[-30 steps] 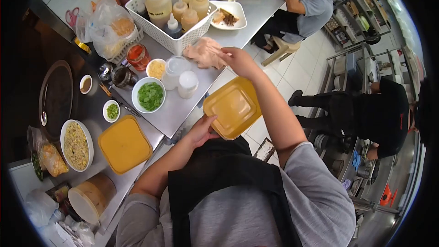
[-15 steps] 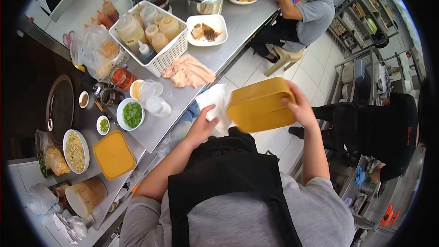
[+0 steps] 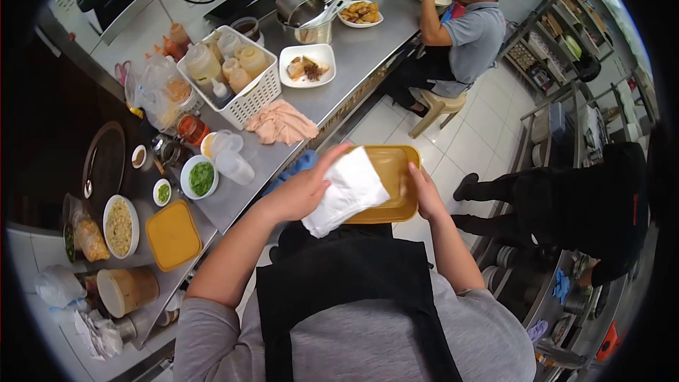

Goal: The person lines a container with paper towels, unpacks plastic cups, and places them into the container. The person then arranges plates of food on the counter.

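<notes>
In front of my apron I hold a mustard-yellow plastic container (image 3: 402,182), its open inside facing up toward me. My right hand (image 3: 427,194) is closed on its right rim, thumb along the edge. My left hand (image 3: 300,189) grips a folded white paper napkin (image 3: 351,191), which covers the left part of the container. Whether the napkin presses on the inside wall cannot be made out. On the counter to the left lies a matching yellow lid (image 3: 173,235), near a bowl of chopped green herbs (image 3: 201,178).
On the steel counter (image 3: 353,88) stand a white basket of squeeze bottles (image 3: 262,92), a pink cloth (image 3: 281,122), a square plate with food scraps (image 3: 308,67) and a dish of chopped food (image 3: 121,226). One person (image 3: 470,35) sits at the far end; another (image 3: 566,205) stands at right.
The container has turned from showing its outside to showing its inside, moving left and down toward me. The napkin in my left hand now overlaps it.
</notes>
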`<state>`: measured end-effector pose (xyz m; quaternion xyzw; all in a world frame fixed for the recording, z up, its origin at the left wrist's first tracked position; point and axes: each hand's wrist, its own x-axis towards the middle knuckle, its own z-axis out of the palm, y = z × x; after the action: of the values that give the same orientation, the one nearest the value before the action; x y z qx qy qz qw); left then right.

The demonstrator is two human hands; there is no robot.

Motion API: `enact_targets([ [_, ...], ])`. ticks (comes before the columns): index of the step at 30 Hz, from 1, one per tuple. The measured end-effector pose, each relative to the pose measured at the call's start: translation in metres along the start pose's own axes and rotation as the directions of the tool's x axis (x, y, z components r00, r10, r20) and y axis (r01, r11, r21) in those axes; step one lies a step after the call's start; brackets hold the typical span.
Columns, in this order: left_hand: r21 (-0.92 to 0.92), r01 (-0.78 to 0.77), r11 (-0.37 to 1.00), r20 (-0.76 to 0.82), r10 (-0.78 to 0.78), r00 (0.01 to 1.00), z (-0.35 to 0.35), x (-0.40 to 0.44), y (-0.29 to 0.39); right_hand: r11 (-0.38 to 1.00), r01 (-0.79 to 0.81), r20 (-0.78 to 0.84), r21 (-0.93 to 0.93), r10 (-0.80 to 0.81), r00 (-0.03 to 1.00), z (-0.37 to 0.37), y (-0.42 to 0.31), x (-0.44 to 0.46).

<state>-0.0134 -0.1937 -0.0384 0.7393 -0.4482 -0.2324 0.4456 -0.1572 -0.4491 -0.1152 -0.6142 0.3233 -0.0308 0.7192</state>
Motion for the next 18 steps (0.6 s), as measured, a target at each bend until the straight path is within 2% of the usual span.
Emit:
enact_targets([
  [1,-0.003,0.079,0.997,0.103,-0.078,0.992,0.000,0.001,0.004,0.994,-0.004,0.101,0.108,-0.007,0.995,0.014,-0.003,0.001],
  [2,0.001,0.096,0.995,0.086,-0.096,0.992,-0.001,0.003,0.005,0.995,-0.011,0.125,0.104,-0.002,0.992,0.026,-0.006,0.003],
  [4,0.169,0.156,0.973,0.151,-0.182,0.972,-0.003,0.002,0.000,0.994,-0.034,0.325,0.103,-0.002,0.946,0.050,-0.010,0.007],
  [5,0.210,0.112,0.971,0.083,-0.132,0.988,-0.003,-0.005,-0.013,0.999,0.037,0.321,0.000,-0.035,0.946,0.060,0.001,0.013],
  [6,0.210,0.138,0.968,0.061,-0.154,0.986,-0.009,-0.013,-0.015,1.000,0.030,0.349,-0.007,-0.026,0.937,0.069,0.007,0.015],
  [8,0.366,0.174,0.914,0.014,-0.193,0.981,-0.021,-0.032,-0.018,0.984,-0.064,0.455,-0.167,0.135,0.880,0.091,0.013,0.013],
  [9,0.390,0.153,0.908,-0.084,-0.131,0.988,-0.024,-0.046,-0.026,0.987,0.022,0.453,-0.161,0.054,0.890,0.106,0.017,0.005],
  [10,0.387,0.175,0.905,-0.105,-0.145,0.984,-0.029,-0.062,-0.029,0.985,0.022,0.473,-0.171,0.062,0.879,0.121,0.017,-0.001],
  [12,0.511,0.357,0.782,-0.174,-0.313,0.934,-0.040,-0.093,-0.028,0.979,0.091,0.518,-0.184,0.018,0.855,0.147,0.010,-0.017],
  [13,0.502,0.381,0.776,-0.194,-0.328,0.924,-0.043,-0.110,-0.030,0.956,0.095,0.559,-0.278,0.080,0.825,0.160,0.001,-0.023],
  [14,0.515,0.438,0.737,-0.190,-0.400,0.897,-0.047,-0.128,-0.034,0.953,0.099,0.579,-0.286,0.090,0.810,0.175,-0.005,-0.030],
  [15,0.527,0.490,0.694,-0.185,-0.469,0.864,-0.051,-0.146,-0.037,0.937,0.198,0.637,-0.287,0.033,0.770,0.192,-0.009,-0.038],
  [16,0.520,0.509,0.686,-0.202,-0.480,0.854,-0.053,-0.167,-0.043,0.914,0.295,0.690,-0.279,-0.023,0.723,0.210,-0.009,-0.044],
  [18,0.489,0.543,0.683,-0.351,-0.416,0.839,-0.058,-0.206,-0.053,0.900,0.334,0.725,-0.281,-0.029,0.688,0.245,0.001,-0.053],
])
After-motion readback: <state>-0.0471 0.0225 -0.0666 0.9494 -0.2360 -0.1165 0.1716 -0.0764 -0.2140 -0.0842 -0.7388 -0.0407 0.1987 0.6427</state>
